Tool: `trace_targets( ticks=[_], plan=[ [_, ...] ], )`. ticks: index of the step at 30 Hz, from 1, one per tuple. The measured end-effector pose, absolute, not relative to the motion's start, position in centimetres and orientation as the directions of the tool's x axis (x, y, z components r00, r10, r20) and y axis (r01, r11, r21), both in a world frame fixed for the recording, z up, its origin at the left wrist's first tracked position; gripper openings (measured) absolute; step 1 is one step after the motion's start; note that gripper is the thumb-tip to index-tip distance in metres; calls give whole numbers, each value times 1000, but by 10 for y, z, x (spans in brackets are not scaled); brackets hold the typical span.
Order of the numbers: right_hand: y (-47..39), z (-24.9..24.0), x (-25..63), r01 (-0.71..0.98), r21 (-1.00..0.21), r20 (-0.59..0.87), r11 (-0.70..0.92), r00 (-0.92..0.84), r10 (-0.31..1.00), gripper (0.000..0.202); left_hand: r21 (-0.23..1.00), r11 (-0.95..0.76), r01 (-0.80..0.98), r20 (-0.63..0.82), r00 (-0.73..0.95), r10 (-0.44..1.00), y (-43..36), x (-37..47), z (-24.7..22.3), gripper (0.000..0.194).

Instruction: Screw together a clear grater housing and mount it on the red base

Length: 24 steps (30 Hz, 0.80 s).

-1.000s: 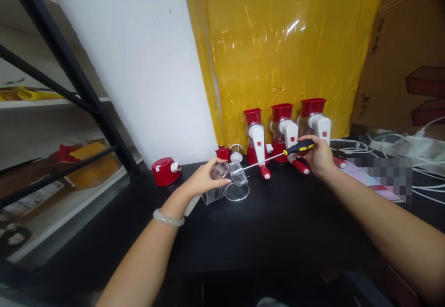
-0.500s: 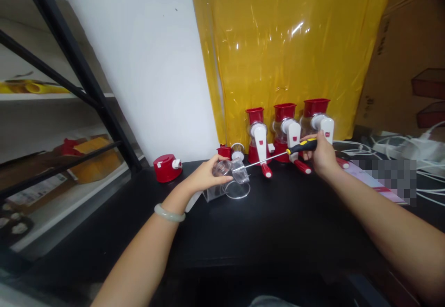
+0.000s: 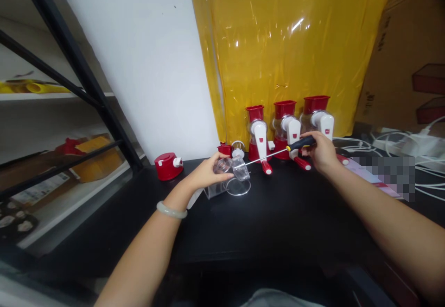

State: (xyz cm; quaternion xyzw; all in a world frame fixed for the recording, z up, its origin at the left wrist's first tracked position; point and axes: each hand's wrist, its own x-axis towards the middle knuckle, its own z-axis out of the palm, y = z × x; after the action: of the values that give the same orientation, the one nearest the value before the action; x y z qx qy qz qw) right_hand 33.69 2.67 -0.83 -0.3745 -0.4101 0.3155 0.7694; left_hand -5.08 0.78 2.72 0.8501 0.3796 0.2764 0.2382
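Observation:
My left hand (image 3: pixel 212 171) is closed around a clear plastic part (image 3: pixel 240 168), thumb below and fingers above. A screwdriver (image 3: pixel 301 143) with a black and yellow handle is gripped in my right hand (image 3: pixel 320 151). Its thin metal shaft points left, and the tip meets the clear part; exactly what it touches there is too small to tell. Under the left hand, another clear housing with a round rim (image 3: pixel 238 187) lies on the black table (image 3: pixel 278 233). Just behind stand a metal grating drum (image 3: pixel 238 148) and a small red piece (image 3: pixel 224 149).
Three red and white hand-crank graters (image 3: pixel 257 135) line the back of the table. A red round base (image 3: pixel 168 166) sits at the left. White cables (image 3: pixel 389 144) and a printed sheet (image 3: pixel 368 177) lie at the right, a black-framed shelf (image 3: pixel 100 107) at the far left.
The screwdriver handle has turned in my right hand, its yellow marks less visible. Both hands stay in nearly the same place; the view has shifted slightly.

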Motion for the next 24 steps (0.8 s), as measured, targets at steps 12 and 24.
trace_targets(
  ticks=[12,24],
  plan=[
    [26,-9,338,-155,-858,360,491,501,787,32,629,-592,503,280,564,777,9,-51,26,57],
    [24,-5,337,-201,-816,415,542,448,792,22,620,-592,515,280,559,780,8,-51,27,57]
  ],
)
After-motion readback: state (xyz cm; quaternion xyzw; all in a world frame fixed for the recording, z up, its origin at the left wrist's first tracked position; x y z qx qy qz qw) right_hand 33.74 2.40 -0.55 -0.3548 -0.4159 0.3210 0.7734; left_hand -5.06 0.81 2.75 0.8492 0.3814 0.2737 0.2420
